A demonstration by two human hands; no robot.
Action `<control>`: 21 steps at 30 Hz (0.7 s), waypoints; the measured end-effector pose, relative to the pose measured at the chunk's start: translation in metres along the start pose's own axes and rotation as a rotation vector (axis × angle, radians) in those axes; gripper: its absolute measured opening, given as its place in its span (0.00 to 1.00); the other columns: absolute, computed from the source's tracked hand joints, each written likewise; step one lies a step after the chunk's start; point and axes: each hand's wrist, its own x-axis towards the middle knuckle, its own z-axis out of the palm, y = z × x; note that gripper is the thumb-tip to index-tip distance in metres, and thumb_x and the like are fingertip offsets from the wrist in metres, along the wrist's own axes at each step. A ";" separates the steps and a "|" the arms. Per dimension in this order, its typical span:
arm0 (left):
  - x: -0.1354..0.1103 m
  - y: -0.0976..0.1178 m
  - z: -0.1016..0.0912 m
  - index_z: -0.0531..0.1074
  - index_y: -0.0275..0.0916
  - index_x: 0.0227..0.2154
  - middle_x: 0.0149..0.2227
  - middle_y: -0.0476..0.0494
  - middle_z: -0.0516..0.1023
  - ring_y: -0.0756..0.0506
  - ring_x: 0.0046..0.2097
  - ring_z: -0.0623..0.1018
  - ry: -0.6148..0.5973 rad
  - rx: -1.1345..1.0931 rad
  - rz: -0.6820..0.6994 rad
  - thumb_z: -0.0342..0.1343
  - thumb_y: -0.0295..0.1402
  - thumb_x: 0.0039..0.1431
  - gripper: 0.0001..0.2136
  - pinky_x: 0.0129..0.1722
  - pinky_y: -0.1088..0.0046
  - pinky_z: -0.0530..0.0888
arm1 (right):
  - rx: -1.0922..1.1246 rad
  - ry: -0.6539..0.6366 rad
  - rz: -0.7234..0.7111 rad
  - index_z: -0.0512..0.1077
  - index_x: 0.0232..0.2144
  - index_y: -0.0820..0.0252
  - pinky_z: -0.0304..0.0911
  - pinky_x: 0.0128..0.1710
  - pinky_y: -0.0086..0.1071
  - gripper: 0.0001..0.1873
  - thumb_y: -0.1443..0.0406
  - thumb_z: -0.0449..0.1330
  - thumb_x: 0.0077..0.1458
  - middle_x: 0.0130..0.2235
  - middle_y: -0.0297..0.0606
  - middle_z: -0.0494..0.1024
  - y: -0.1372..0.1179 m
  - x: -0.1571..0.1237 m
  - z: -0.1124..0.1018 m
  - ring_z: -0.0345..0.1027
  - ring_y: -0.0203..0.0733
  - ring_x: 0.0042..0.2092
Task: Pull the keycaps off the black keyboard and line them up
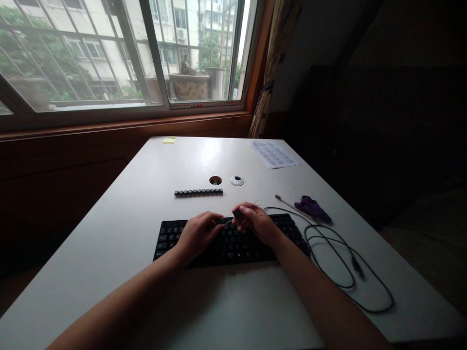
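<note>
Over the middle of a black keyboard point(233, 248), my left hand point(202, 231) pinches a thin, pale wire point(228, 222) that stretches toward the other hand. My right hand point(255, 221) closes its fingers on a small black block point(238, 213), which looks like a keycap. Fine wire ends also stick out just above the right hand. Both hands are close together, and they hide part of the keys. Beyond the keyboard lies a straight row of black keycaps point(199, 193).
A black cable point(343, 238) loops to the right, near a thin brush point(288, 202) and a purple cloth point(313, 208). Farther back are a round table hole point(215, 180), its white cover ring point(237, 181), printed paper point(275, 154) and a yellow note point(169, 140).
</note>
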 end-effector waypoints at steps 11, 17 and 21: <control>0.004 0.005 -0.009 0.77 0.40 0.45 0.34 0.45 0.80 0.48 0.32 0.78 -0.010 -0.212 -0.070 0.58 0.36 0.62 0.11 0.35 0.74 0.71 | 0.102 -0.011 -0.004 0.74 0.40 0.60 0.64 0.24 0.26 0.13 0.57 0.57 0.61 0.31 0.41 0.80 -0.001 0.000 -0.003 0.71 0.36 0.27; 0.004 0.003 -0.009 0.76 0.39 0.43 0.35 0.45 0.79 0.49 0.32 0.77 0.043 -0.240 -0.080 0.59 0.36 0.61 0.10 0.35 0.74 0.71 | 0.133 0.059 0.003 0.74 0.38 0.60 0.64 0.25 0.28 0.12 0.58 0.58 0.60 0.28 0.39 0.79 0.000 0.000 -0.004 0.70 0.37 0.26; 0.004 0.001 -0.009 0.74 0.40 0.44 0.34 0.46 0.79 0.49 0.31 0.77 0.059 -0.291 -0.138 0.59 0.35 0.61 0.10 0.33 0.75 0.72 | 0.141 0.105 0.001 0.73 0.34 0.60 0.62 0.23 0.28 0.11 0.58 0.57 0.59 0.25 0.37 0.77 0.002 0.001 -0.004 0.68 0.37 0.24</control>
